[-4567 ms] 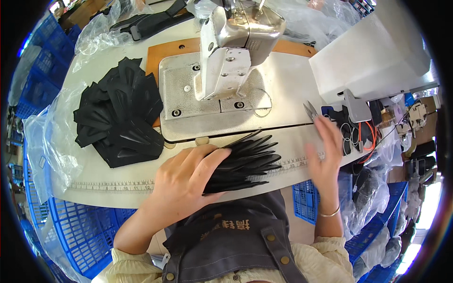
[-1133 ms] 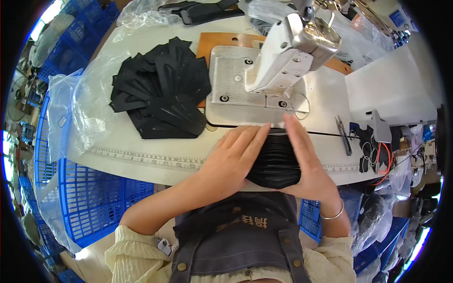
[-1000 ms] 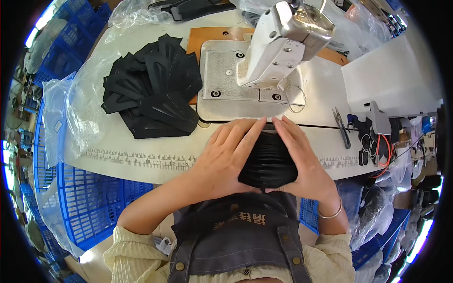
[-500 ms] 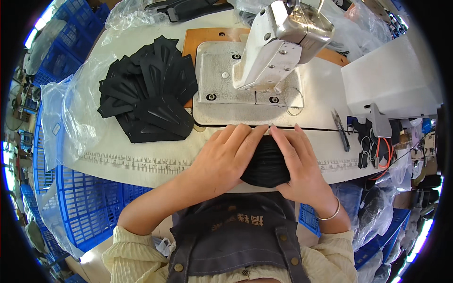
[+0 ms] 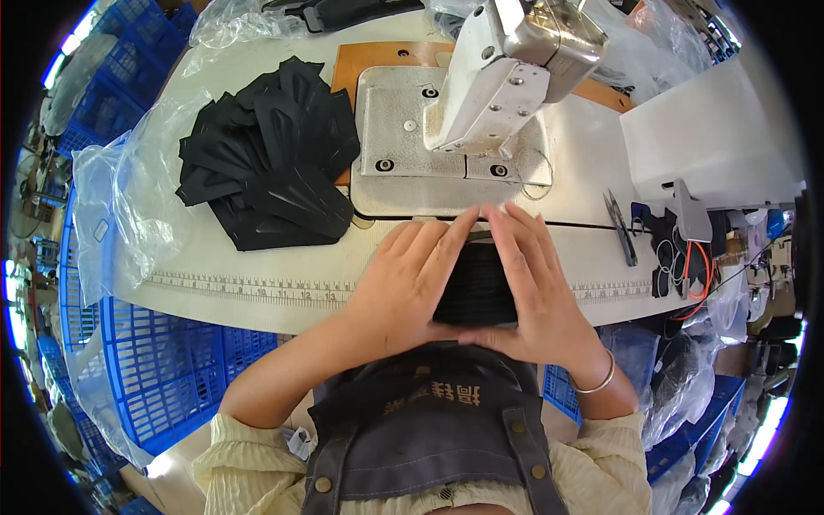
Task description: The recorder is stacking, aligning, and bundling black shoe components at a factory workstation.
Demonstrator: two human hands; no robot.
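Between my two hands, at the front of the sewing table, is a stack of black fabric pieces (image 5: 475, 283) with its layered edges facing up. My left hand (image 5: 409, 279) presses its left side, fingers together and pointing away from me. My right hand (image 5: 542, 287) presses the right side the same way, and both thumbs lie along the near end. The fingertips of both hands nearly meet at the far end. Beyond them stands a white sewing machine (image 5: 489, 94). A loose heap of black fabric pieces (image 5: 270, 163) lies left of the machine.
Thread snips (image 5: 620, 230) lie on the right of the table (image 5: 206, 257). A ruler strip (image 5: 257, 289) runs along the front edge. Clear plastic bags (image 5: 116, 219) hang at the left above a blue crate (image 5: 167, 369). A white box-like panel (image 5: 708, 129) stands at the right.
Both thumbs have come round the near end of the stack. Its layers look straighter and more even, and the fingertips have moved slightly farther from me.
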